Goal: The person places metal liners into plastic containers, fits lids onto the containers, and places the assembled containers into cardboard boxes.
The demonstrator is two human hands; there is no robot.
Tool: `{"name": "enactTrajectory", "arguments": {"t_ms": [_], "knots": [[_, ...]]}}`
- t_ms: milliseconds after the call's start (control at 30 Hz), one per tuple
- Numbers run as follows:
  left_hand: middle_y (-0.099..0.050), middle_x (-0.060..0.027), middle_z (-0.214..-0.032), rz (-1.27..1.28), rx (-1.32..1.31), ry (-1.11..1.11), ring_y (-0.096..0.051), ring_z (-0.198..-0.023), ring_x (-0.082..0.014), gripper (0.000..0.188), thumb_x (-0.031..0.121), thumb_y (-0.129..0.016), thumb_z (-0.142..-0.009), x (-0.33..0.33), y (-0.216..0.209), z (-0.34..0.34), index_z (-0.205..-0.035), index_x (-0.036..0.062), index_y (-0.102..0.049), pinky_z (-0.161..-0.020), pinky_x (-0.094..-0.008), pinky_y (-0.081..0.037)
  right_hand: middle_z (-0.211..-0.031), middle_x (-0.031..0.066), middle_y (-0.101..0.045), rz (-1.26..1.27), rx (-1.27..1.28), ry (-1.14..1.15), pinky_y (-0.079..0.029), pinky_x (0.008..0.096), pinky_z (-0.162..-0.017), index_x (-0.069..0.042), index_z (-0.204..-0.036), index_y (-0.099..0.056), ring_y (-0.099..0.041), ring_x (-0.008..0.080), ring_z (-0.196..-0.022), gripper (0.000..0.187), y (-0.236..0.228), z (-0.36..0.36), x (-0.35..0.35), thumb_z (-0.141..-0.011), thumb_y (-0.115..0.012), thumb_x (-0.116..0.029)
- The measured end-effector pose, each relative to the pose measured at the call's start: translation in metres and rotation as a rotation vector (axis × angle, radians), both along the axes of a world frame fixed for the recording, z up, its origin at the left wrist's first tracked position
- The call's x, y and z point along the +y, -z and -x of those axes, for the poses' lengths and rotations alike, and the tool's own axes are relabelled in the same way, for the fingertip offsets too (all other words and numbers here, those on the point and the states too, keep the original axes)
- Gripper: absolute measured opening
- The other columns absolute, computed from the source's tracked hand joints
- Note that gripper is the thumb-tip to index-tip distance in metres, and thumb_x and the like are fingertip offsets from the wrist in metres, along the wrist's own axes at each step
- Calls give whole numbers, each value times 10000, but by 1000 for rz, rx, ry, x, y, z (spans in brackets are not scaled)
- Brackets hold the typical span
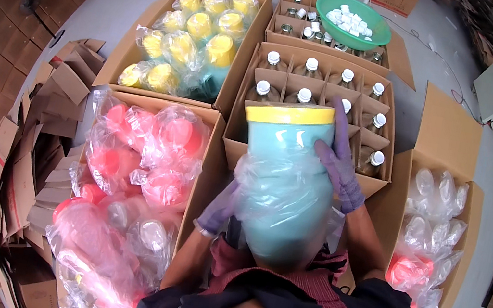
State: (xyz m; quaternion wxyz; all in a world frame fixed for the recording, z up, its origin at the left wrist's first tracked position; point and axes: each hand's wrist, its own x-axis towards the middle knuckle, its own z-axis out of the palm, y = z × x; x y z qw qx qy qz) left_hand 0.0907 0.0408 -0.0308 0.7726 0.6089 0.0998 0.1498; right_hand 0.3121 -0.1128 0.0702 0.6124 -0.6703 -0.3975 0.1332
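Observation:
Between my hands is a large teal plastic jar (290, 152) with a yellow rim, tilted in front of my chest. Clear plastic film wraps its middle and lower part. My right hand (345, 165), in a purple glove, grips its upper right side, thumb on the front and fingers up along the edge. Lower down, my left hand (222, 208), also gloved, presses against its left side; its fingertips are partly hidden by the film. Just beyond the jar stands a divided carton (335, 61) of glass bottles (310, 67) with white caps.
Bagged yellow-topped jars (199, 27) fill a carton at far left. Bagged pink jars (179, 132) fill a nearer one. A green bowl (374, 26) of white caps rests on another bottle carton. At right, an open carton (451, 134) holds clear bagged items. Flattened cardboard (45, 138) lies left.

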Motion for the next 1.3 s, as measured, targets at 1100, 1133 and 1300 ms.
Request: {"name": "enactTrajectory", "arguments": {"t_ms": [1100, 1133, 1300], "knots": [[-588, -99, -1195, -141, -410, -271, -518, -896, -139, 463, 320, -395, -1019, 95, -96, -73, -1368, 28, -482, -906, -309, -472, -1313, 137, -520, 196, 59, -187, -388, 375, -1046, -7, -1338, -502, -518, 242, -1212, 604, 21, -120, 4, -939, -597, -451], [-582, -115, -1249, -285, -282, -311, -561, -1011, -171, 502, 363, -392, -1018, 95, -95, -86, -1375, 21, -477, -954, -321, -464, -1334, 135, -504, 31, 107, -322, -387, 369, -1045, -5, -1352, -484, -517, 230, -1210, 604, 5, -102, 15, -947, -589, -441], [-663, -72, -1094, -238, 86, -164, -620, -945, -124, 408, 100, -664, -875, 86, -155, -142, -1247, -45, -583, -838, -253, -498, -1195, 108, -602, -93, 455, -315, -467, 327, -950, -30, -1276, -507, -576, 204, -1110, 578, 11, -86, 82, -1003, -375, -522]]}}
